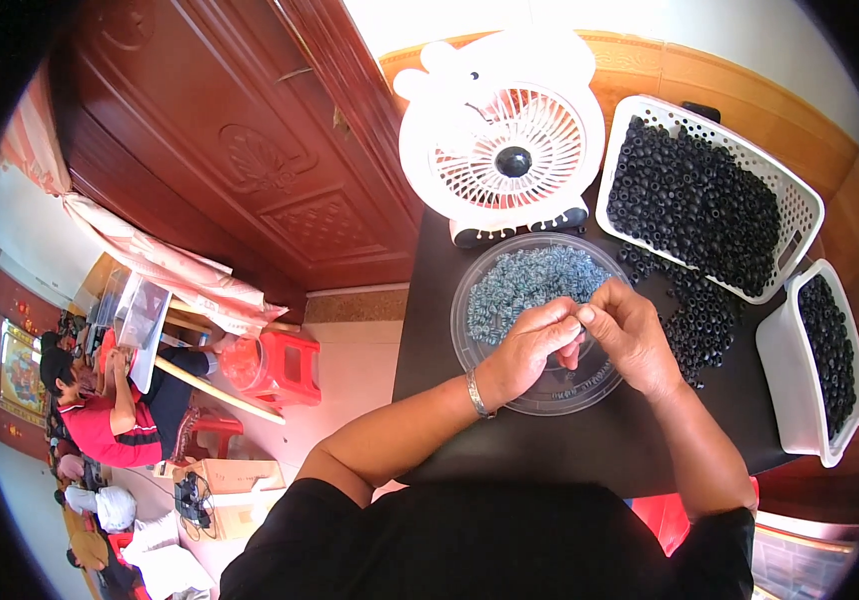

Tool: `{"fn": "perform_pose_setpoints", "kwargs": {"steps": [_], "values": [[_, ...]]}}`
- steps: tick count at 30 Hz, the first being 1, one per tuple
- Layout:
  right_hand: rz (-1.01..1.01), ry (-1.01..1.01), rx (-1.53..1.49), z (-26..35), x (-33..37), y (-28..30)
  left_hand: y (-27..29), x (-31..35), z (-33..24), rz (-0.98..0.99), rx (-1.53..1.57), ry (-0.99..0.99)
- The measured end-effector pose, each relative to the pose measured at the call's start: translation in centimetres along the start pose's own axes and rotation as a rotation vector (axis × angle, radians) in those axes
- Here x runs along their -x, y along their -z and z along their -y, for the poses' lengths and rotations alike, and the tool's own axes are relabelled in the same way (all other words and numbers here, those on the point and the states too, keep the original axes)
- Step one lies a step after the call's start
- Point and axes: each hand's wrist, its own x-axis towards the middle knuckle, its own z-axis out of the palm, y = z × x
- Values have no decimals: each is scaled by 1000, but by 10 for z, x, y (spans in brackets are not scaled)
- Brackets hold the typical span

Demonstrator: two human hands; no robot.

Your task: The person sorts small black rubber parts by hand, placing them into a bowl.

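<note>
My left hand (pixel 522 352) and my right hand (pixel 638 338) meet above a clear round tray (pixel 540 405). Thumbs and fingertips are pinched together almost touching; whatever lies between them is too small or hidden to make out. A heap of small blue-grey translucent pieces (pixel 525 285) fills the far part of the tray, and a few loose ones lie near its front rim. Just right of my right hand, many small black ring-shaped pieces (pixel 700 318) are spread on the dark table (pixel 510 450).
A white perforated basket (pixel 806 215) of black pieces stands at the back right, and a white bin (pixel 782 350) holds more. Behind the tray is a white animal-shaped fan (pixel 500 160). Off left are a red stool (pixel 295 368) and a seated person (pixel 115 425) at another table.
</note>
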Motion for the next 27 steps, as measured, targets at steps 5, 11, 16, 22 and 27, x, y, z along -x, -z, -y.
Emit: {"fn": "perform_pose_setpoints", "kwargs": {"steps": [5, 11, 16, 22, 27], "values": [[-159, 109, -209, -7, 1, -8, -2, 1, 3, -40, 41, 12], [-271, 341, 267, -2, 2, -12, -1, 2, 5, -125, 208, 23], [-263, 428, 452, 0, 1, -11, -3, 2, 7, -134, 281, 25], [-288, 490, 524, 3, 1, -9, -7, 2, 4, -147, 266, 18], [-319, 496, 537, 5, 1, -5, -4, 3, 2, -52, 286, 51]]}}
